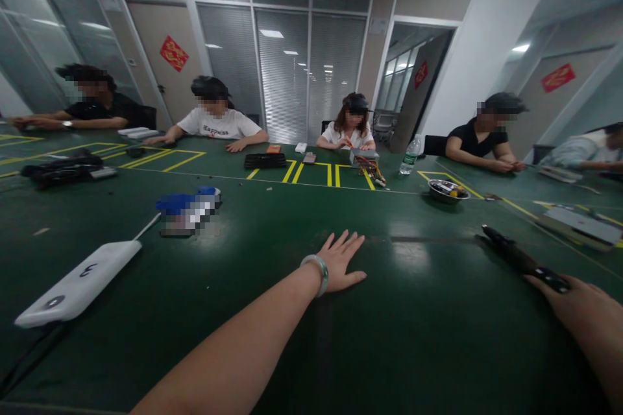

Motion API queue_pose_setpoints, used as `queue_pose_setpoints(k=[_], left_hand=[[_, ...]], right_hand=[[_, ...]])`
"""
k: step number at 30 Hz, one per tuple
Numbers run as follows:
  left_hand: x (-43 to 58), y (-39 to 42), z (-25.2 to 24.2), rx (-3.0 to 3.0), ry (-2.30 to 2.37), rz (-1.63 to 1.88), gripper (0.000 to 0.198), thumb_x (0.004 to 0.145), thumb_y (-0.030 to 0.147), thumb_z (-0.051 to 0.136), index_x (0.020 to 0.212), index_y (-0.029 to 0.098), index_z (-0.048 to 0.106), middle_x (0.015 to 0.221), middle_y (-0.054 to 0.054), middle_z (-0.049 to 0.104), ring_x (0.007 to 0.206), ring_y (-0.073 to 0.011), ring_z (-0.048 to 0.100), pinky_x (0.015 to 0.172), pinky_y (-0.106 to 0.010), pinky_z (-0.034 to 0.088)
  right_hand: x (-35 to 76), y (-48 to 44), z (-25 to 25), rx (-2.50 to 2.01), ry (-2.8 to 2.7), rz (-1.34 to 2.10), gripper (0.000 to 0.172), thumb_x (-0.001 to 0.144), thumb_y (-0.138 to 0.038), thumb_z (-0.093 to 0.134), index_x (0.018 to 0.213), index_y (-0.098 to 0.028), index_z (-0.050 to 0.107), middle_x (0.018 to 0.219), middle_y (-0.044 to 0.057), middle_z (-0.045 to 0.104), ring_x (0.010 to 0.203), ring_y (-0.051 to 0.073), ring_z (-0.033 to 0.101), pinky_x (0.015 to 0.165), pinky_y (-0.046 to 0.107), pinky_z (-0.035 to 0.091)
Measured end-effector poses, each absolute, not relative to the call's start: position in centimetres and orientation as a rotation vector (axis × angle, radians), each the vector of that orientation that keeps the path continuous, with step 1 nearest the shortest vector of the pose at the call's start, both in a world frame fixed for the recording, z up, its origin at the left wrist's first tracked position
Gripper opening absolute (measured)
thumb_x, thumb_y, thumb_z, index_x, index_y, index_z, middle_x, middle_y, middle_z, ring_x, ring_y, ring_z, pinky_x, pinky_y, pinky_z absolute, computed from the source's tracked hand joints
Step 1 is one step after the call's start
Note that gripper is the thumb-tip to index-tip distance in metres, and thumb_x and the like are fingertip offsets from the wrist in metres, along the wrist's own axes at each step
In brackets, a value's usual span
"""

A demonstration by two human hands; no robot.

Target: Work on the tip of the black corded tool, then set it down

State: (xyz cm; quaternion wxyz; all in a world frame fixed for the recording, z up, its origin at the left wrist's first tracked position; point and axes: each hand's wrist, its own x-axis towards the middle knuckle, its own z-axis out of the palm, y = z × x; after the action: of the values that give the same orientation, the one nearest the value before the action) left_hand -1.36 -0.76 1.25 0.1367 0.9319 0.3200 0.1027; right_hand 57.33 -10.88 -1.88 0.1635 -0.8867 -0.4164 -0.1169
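Observation:
My left hand point(341, 260) lies flat on the dark green table point(253, 285), palm down with the fingers spread, and holds nothing. A pale bangle point(316, 272) circles its wrist. At the lower right, my right hand point(579, 308) is closed around the handle of a long black tool point(520, 260). The tool's shaft points up and to the left, and its tip rests on the table.
A white power bank point(80, 284) with a cable lies at the left, beside a blue and white object point(187, 209). A metal bowl point(448, 191), a water bottle point(410, 155), a power supply unit point(366, 161) and a black tray point(265, 160) stand farther off. Several people sit round the table.

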Motion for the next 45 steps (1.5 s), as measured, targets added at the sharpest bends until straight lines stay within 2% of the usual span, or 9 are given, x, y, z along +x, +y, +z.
queue_pose_setpoints(k=[4, 10, 15, 20, 24, 30, 34, 37, 45], left_hand=[[-1.1, -0.9, 1.3, 2.74, 0.958, 0.342, 0.09, 0.082, 0.072, 0.032, 0.147, 0.025, -0.008, 0.154, -0.004, -0.007, 0.14, -0.0293, -0.006, 0.111, -0.054, -0.002], [-0.4, -0.9, 1.2, 2.775, 1.004, 0.407, 0.093, 0.08, 0.073, 0.035, 0.147, 0.024, -0.006, 0.154, -0.005, -0.008, 0.14, -0.0319, -0.005, 0.109, -0.058, -0.005], [0.3, -1.5, 2.3, 2.825, 1.025, 0.652, 0.092, 0.079, 0.065, 0.047, 0.148, 0.024, 0.001, 0.155, -0.004, 0.002, 0.141, -0.0297, 0.003, 0.111, -0.054, -0.005], [-0.2, -1.4, 3.2, 2.772, 1.199, 0.937, 0.063, 0.091, 0.043, 0.039, 0.146, 0.025, 0.015, 0.15, -0.003, 0.025, 0.139, -0.0231, 0.018, 0.114, -0.049, -0.001], [-1.4, -0.1, 2.9, 2.607, 1.423, 1.076, 0.052, 0.093, 0.03, 0.034, 0.144, 0.023, 0.022, 0.141, -0.004, 0.042, 0.132, -0.0214, 0.032, 0.114, -0.049, 0.008], [-2.6, 1.2, 2.5, 2.431, 1.494, 1.074, 0.046, 0.091, 0.021, 0.033, 0.137, 0.019, 0.036, 0.134, -0.008, 0.049, 0.121, -0.0209, 0.047, 0.105, -0.042, 0.034], [-2.4, 0.6, 2.8, 2.516, 1.365, 0.907, 0.036, 0.086, 0.028, 0.047, 0.121, 0.022, 0.053, 0.117, -0.005, 0.06, 0.106, -0.0214, 0.056, 0.094, -0.038, 0.043], [-1.9, 0.1, 3.1, 2.641, 1.25, 0.772, 0.033, 0.08, 0.036, 0.057, 0.111, 0.024, 0.058, 0.109, -0.003, 0.062, 0.1, -0.0223, 0.058, 0.091, -0.038, 0.043], [-1.4, 0.0, 3.6, 2.707, 1.28, 0.625, 0.028, 0.078, 0.036, 0.059, 0.105, 0.027, 0.058, 0.102, -0.001, 0.063, 0.092, -0.0214, 0.058, 0.082, -0.036, 0.044]], right_hand=[[53.5, -11.0, 0.2, -2.647, -1.165, -0.1, 0.076, 0.063, -0.082, 0.048, 0.11, -0.024, 0.065, 0.1, 0.024, 0.061, 0.074, 0.035, 0.059, 0.055, 0.044, 0.037], [41.1, -8.5, 2.3, -2.252, -1.697, -0.144, 0.061, 0.077, -0.069, 0.047, 0.115, -0.024, 0.062, 0.108, 0.011, 0.061, 0.088, 0.027, 0.058, 0.07, 0.036, 0.043], [27.7, -3.8, 2.6, -1.736, -2.074, -0.08, 0.045, 0.078, -0.053, 0.06, 0.111, -0.024, 0.063, 0.101, 0.007, 0.063, 0.093, 0.022, 0.057, 0.083, 0.032, 0.042], [15.2, 0.6, 2.2, -1.288, -2.345, 0.017, 0.037, 0.082, -0.032, 0.06, 0.117, -0.02, 0.059, 0.113, 0.008, 0.061, 0.103, 0.021, 0.054, 0.092, 0.033, 0.038], [11.2, 1.3, 2.0, -1.152, -2.438, -0.001, 0.048, 0.081, -0.022, 0.057, 0.127, -0.017, 0.05, 0.115, 0.01, 0.06, 0.106, 0.022, 0.053, 0.096, 0.036, 0.035], [15.0, -2.9, 2.3, -1.665, -2.159, -0.092, 0.089, 0.074, -0.06, 0.061, 0.143, -0.017, 0.026, 0.143, 0.019, 0.029, 0.129, 0.033, 0.028, 0.101, 0.05, 0.024], [17.1, -5.7, 3.1, -2.22, -1.944, -0.042, 0.052, 0.084, -0.051, 0.055, 0.117, -0.012, 0.052, 0.121, 0.021, 0.048, 0.111, 0.035, 0.046, 0.087, 0.046, 0.039], [17.4, -6.4, 3.7, -2.349, -1.928, 0.011, 0.029, 0.086, -0.03, 0.056, 0.108, -0.011, 0.053, 0.108, 0.018, 0.055, 0.096, 0.028, 0.056, 0.077, 0.035, 0.044], [21.3, -2.5, 2.7, -2.095, -1.922, 0.077, 0.014, 0.093, -0.02, 0.043, 0.097, -0.016, 0.055, 0.1, 0.01, 0.061, 0.089, 0.019, 0.058, 0.075, 0.028, 0.04]])
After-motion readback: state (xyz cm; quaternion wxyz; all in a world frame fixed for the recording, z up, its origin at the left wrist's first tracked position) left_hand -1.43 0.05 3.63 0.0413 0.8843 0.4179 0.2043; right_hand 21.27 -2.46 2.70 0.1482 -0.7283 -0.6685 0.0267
